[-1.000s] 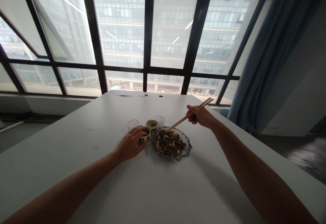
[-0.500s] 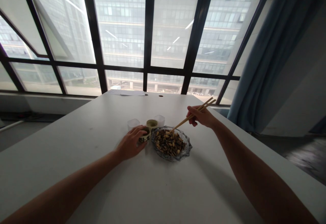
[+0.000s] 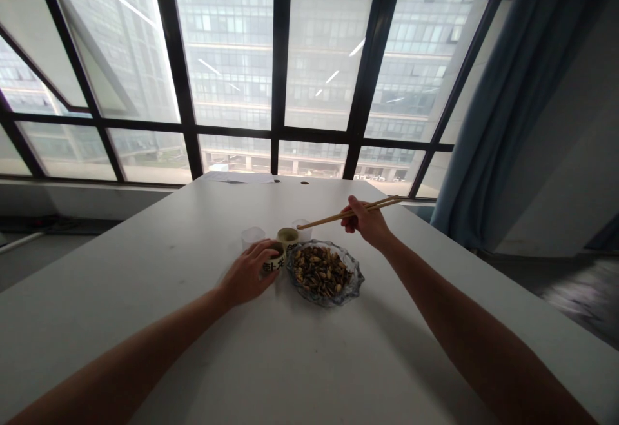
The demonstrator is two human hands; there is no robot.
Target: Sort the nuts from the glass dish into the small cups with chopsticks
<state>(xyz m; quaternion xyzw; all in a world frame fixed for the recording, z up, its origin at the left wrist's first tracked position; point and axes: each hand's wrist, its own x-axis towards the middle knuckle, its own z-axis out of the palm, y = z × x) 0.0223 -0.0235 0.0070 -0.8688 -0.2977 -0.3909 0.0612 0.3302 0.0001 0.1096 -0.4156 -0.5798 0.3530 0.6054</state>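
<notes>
My left hand (image 3: pixel 249 271) is wrapped round a small cream cup (image 3: pixel 274 264) with black characters on its side, standing on the white table. Just behind it stands a second cup (image 3: pixel 288 237) of the same kind. In my right hand (image 3: pixel 363 220) is a pair of wooden chopsticks (image 3: pixel 333 217), their tips over the rear of the second cup. Whether a seed sits between the tips is too small to tell. Right of the cups, a scalloped clear glass dish (image 3: pixel 355 283) holds a heap of mixed seeds (image 3: pixel 322 271).
Two translucent plastic cups stand behind: one at the left (image 3: pixel 252 237), another at the right (image 3: pixel 304 227). Sheets of paper (image 3: pixel 242 177) lie at the far edge of the white table (image 3: pixel 309 360). Beyond are large windows, with a blue curtain (image 3: pixel 483 122) at the right.
My right hand has swung the chopsticks up out of the seeds and leftward, so the tips are now near the second cup. My left hand stays on its cup.
</notes>
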